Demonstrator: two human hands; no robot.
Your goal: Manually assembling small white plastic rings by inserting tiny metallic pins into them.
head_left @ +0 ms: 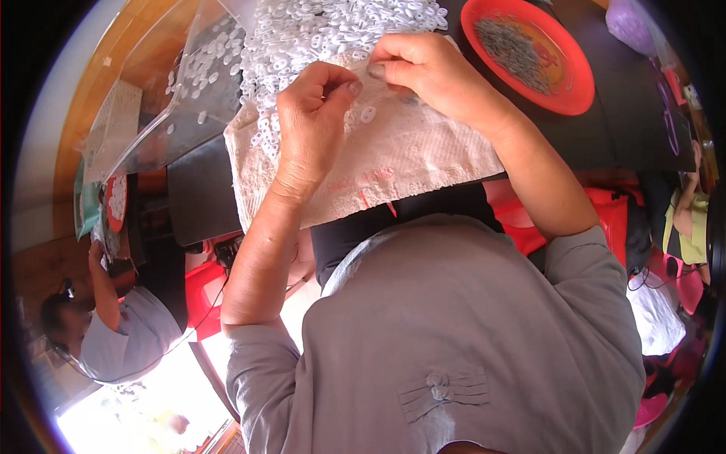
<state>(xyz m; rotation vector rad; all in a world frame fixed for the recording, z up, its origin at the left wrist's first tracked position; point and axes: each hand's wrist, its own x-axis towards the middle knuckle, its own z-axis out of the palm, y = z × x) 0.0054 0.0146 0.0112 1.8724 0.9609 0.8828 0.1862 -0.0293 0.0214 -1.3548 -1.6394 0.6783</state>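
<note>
My left hand [311,113] is closed in a pinch, thumb against index finger, above a pale towel [423,151] at the table's front edge. Whatever lies between those fingertips is too small to name. Just right of it, my right hand [423,68] also pinches, its fingertips pointing at the left hand; I cannot make out what they hold. Between and below the hands, one white oval piece with a hole [367,114] lies on the cloth. A large heap of similar white pieces [318,30] spreads beyond both hands and down the towel's left side.
A red plate [572,102] with small grey metal pieces [514,53] stands at the far right on the dark table [612,121]. Left of the heap is a clear plastic container [144,140] with loose white pieces. Another person [128,333] sits at the left; a purple bag [629,26] lies far right.
</note>
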